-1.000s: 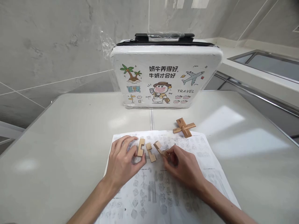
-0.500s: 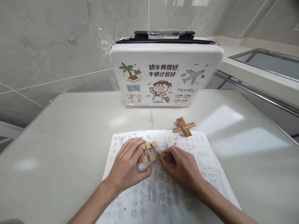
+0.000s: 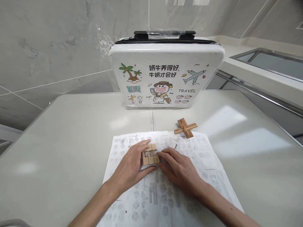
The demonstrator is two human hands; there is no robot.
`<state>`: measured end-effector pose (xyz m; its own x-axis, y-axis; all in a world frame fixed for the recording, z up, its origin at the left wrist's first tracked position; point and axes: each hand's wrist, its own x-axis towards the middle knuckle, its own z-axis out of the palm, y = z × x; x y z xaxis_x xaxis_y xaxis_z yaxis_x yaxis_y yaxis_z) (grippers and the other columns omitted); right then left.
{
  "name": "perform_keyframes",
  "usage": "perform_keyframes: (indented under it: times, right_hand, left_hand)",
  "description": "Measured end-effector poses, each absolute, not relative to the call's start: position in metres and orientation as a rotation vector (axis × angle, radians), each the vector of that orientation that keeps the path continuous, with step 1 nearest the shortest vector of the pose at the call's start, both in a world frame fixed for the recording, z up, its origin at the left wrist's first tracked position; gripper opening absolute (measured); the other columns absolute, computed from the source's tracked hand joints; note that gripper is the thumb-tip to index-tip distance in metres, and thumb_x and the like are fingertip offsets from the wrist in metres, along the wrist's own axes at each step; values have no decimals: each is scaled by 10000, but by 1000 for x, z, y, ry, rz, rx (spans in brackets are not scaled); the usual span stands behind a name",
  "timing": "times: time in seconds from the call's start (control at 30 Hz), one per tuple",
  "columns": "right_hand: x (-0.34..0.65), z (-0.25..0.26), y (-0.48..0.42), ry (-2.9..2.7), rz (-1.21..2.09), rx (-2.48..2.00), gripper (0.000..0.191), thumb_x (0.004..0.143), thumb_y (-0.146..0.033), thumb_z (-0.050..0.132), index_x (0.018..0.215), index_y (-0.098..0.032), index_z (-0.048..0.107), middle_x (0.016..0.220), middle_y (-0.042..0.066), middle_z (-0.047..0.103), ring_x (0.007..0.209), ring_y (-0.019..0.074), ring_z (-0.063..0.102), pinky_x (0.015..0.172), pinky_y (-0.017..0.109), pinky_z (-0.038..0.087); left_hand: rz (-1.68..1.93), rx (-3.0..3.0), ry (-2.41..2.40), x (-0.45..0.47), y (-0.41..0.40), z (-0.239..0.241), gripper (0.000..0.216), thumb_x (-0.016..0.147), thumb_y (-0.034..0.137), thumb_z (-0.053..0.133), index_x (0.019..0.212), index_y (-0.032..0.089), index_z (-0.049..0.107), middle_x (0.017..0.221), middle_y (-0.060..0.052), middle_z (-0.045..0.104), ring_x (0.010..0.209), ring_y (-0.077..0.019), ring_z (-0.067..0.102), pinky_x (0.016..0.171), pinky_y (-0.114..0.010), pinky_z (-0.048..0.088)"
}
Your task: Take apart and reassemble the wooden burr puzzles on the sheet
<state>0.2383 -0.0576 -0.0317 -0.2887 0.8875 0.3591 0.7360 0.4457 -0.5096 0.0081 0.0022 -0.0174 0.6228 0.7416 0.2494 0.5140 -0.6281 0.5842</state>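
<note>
Light wooden puzzle pieces [image 3: 151,160] with notched middles lie side by side over the printed sheet [image 3: 132,205], forming a block with small gaps in it. My left hand [image 3: 129,167] is curled round their left side, fingers at the far edge and thumb along the near edge. At the right end, the fingertips and thumb of my right hand [image 3: 181,168] close on the rightmost piece. Parts of the pieces are hidden under my fingers. Beyond the sheet's far edge lies a cross-shaped wooden assembly [image 3: 186,128] with dark markings.
A white suitcase [image 3: 163,56] with cartoon prints, a black handle and clear plastic wrapping stands at the back of the pale table [image 3: 59,151]. Behind it rises a grey tiled wall [image 3: 59,37]. A light ledge with a framed glass panel [image 3: 272,63] is at the right.
The rightmost puzzle piece, angled away before, now sits flush against the others. My right hand has moved slightly left with it, and the left thumb reaches further along the near edge.
</note>
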Motion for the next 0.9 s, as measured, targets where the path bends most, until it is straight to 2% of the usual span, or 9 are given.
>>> perform_keyframes:
  times: [0.23, 0.43, 0.7, 0.9]
  right_hand:
    - [238, -31, -57, -2169, 392, -1250, 238, 1104, -192, 489, 1327, -222, 568, 1265, 134, 729, 1040, 268, 738, 723, 387, 632]
    - [239, -31, -58, -2147, 426, -1241, 326, 1084, -198, 509, 1409, -232, 512, 1294, 150, 717, 1074, 284, 744, 733, 398, 644]
    - [241, -32, -59, -2118, 449, -1307, 320, 1072, -192, 499, 1391, -224, 489, 1287, 154, 697, 930, 257, 755, 674, 379, 633]
    - [241, -33, -59, -2118, 453, -1288, 310, 1075, -179, 474, 1381, -226, 495, 1268, 148, 697, 893, 237, 746, 640, 350, 607]
  left_hand:
    - [606, 2310, 939, 8, 2, -13, 595, 957, 352, 782, 1450, 345, 449, 1530, -97, 596, 1436, -303, 577, 1115, -561, 562]
    - [631, 2306, 953, 7, 3, -14, 516, 955, 356, 781, 1392, 340, 506, 1396, -81, 664, 1301, -301, 650, 1018, -523, 602]
    - [792, 2279, 1419, -12, 24, -18, 519, 933, 443, 796, 1330, 263, 514, 1329, -103, 652, 1205, -302, 660, 970, -472, 590]
    - [856, 2189, 1680, -26, 38, -12, 538, 935, 463, 774, 1353, 230, 529, 1320, -122, 646, 1235, -325, 637, 976, -478, 568]
